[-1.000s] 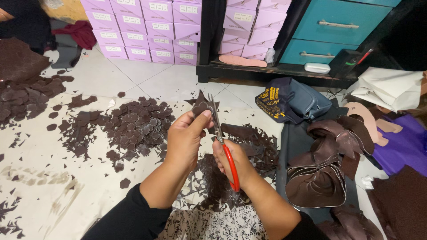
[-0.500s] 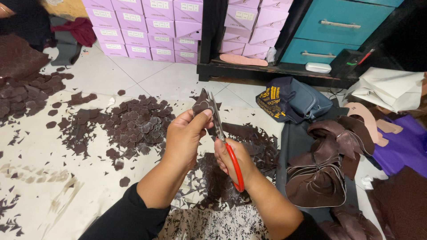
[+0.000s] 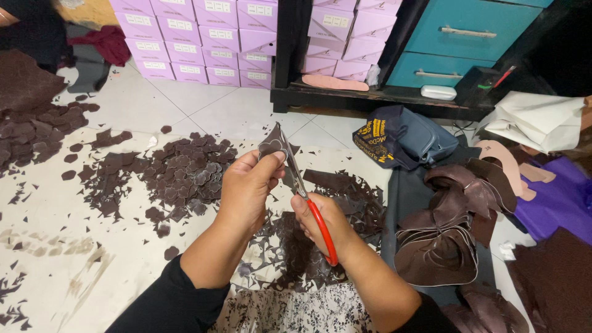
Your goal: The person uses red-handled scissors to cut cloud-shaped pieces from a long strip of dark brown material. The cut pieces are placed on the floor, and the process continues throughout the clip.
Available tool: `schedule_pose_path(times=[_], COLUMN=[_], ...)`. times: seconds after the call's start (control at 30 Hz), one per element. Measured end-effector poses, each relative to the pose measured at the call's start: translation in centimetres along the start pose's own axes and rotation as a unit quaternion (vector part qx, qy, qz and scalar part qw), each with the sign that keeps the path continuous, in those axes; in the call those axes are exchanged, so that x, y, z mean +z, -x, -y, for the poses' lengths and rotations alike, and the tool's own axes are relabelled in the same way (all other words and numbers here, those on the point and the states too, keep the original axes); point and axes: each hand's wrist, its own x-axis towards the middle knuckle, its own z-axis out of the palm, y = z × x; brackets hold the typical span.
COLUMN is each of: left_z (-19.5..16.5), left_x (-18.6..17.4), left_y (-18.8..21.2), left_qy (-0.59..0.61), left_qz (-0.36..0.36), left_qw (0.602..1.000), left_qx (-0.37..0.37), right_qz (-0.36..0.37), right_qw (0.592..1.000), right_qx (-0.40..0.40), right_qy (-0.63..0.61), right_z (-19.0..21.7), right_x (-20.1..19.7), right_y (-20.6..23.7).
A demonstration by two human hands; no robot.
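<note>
My left hand (image 3: 246, 188) pinches a small dark brown leather piece (image 3: 274, 145) and holds it up in front of me. My right hand (image 3: 320, 225) grips red-handled scissors (image 3: 311, 203), whose metal blades reach up into the edge of that piece. Both hands hover over a scatter of brown offcuts (image 3: 320, 246) on the tiled floor. My sleeves are black.
A heap of cut brown shapes (image 3: 179, 176) lies to the left, more (image 3: 31, 129) at the far left. Stacked brown leather sheets (image 3: 450, 228) and a blue bag (image 3: 401, 139) sit right. Lilac boxes (image 3: 203, 37) and teal drawers (image 3: 462, 37) stand behind. Purple fabric (image 3: 555, 203) lies at the right.
Hands and scissors stay almost in place; the scissors have shifted slightly along the leather piece's edge.
</note>
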Motion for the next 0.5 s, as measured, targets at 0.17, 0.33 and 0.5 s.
schedule_pose_path(times=[0.17,0.33,0.5], left_z=[-0.07,0.11,-0.06], left_x=[0.18,0.57,0.21], left_y=[-0.04,0.14,-0.23], left_qy=[0.003,0.041,-0.071], left_qz=[-0.001,0.004,0.045], left_qw=[1.000,0.999,0.995], left_qx=[0.005,-0.002,0.050], right_qz=[-0.010,-0.013,-0.008], right_qw=[0.999,1.000,0.999], right_qx=[-0.021,-0.002,-0.021], right_qy=[0.031,0.001,0.034], right_z=[-0.22,-0.56,-0.67], right_x=[-0.05,-0.17,-0.70], right_y=[0.01,-0.14,-0.22])
